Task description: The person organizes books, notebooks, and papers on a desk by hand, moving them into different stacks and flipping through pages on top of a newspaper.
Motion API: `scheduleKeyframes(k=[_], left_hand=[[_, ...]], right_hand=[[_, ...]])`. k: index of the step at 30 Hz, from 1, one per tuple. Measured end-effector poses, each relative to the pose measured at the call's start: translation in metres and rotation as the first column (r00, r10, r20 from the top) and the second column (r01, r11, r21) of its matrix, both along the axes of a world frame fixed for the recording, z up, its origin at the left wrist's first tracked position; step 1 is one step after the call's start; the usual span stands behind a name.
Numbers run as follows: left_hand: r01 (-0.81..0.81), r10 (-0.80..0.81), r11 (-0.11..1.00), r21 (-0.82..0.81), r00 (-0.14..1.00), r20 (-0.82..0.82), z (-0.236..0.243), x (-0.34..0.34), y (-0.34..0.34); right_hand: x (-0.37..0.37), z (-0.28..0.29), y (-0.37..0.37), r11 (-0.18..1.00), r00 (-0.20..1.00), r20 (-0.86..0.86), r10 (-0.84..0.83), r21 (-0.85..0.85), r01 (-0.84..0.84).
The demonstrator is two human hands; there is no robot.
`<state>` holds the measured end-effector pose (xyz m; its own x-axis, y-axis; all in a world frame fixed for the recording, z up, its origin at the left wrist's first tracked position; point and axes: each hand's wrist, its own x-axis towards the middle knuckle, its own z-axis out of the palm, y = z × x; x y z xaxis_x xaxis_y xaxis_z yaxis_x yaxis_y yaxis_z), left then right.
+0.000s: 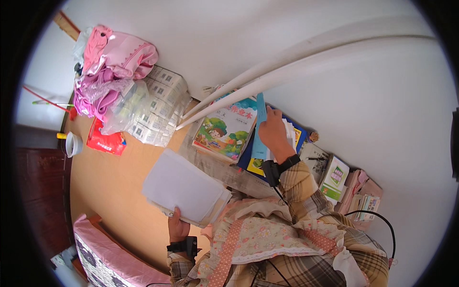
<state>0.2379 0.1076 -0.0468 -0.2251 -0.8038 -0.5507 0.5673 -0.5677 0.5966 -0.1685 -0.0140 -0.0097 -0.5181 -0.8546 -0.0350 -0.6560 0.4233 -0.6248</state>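
My left hand (177, 223) grips the lower edge of a stack of white papers (183, 184), held out over the floor in front of me. My right hand (271, 125) is closed on a light blue booklet (259, 146), standing among books and papers on the low surface by the wall. Just left of it lies a pile of colourful workbooks (222, 129). Under and beside the right hand are a dark blue folder (246, 155) and a yellow book (256, 168), partly covered.
Pink and purple clothes (124, 52) sit on wrapped white packs (162, 95), near a red bag (105, 138) and white bucket (73, 143). White pipes (287, 71) run along the wall. Pink bedding (110, 253) is lower left. More books (334, 177) lie at right.
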Motion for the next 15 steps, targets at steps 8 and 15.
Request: scheduleKeyframes(k=[8,15], left_hand=[[-0.055,0.057,0.998,0.037,0.998,-0.036,-0.016,0.008,0.005],[-0.077,0.079,0.996,0.038,0.996,-0.035,-0.028,0.021,0.003]], right_hand=[[0.058,-0.076,-0.048,0.984,0.954,0.242,0.179,-0.052,-0.171],[0.031,-0.091,0.013,0.943,0.991,0.068,0.112,0.307,-0.128]])
